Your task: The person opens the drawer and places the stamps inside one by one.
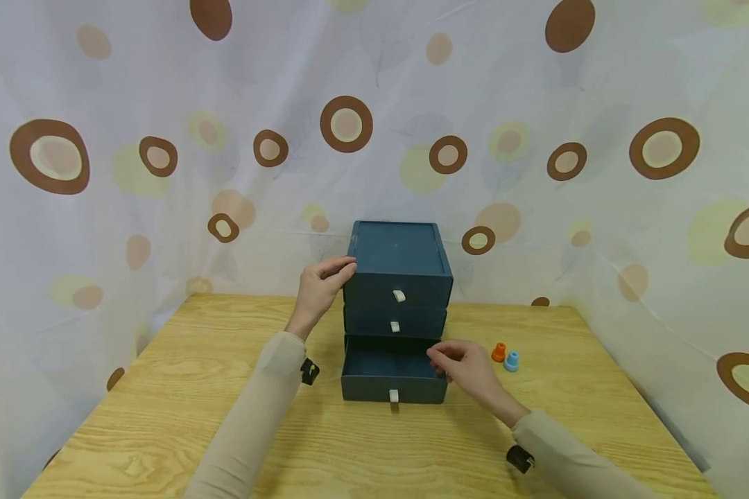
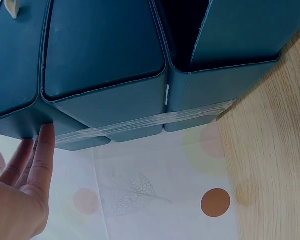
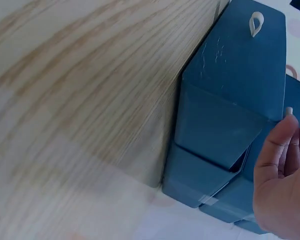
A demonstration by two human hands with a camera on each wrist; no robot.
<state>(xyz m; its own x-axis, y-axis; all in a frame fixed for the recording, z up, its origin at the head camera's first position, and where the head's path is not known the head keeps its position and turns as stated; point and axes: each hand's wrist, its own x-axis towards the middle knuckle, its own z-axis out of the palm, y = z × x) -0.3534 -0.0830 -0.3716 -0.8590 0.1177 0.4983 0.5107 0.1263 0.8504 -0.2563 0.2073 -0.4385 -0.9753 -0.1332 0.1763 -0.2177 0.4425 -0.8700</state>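
Note:
A dark blue three-tier drawer cabinet (image 1: 398,249) stands on the wooden table with its bottom drawer (image 1: 390,389) pulled out; no object shows in the visible part of that drawer. My left hand (image 1: 321,287) is at the cabinet's upper left side, with extended fingers (image 2: 44,155) right at the side of the top tier. Over the right edge of the pulled-out drawer hovers my right hand (image 1: 468,367), its fingers loosely bent and thumb near the index finger. Nothing shows between them. A white pull tab (image 3: 289,111) appears just beyond that thumb in the right wrist view.
To the right of the cabinet, a small orange cone-shaped piece (image 1: 498,352) and a light blue one (image 1: 511,361) stand side by side on the table (image 1: 162,416). Clear tape (image 2: 160,119) runs across the cabinet's side. A patterned curtain (image 1: 374,69) hangs behind.

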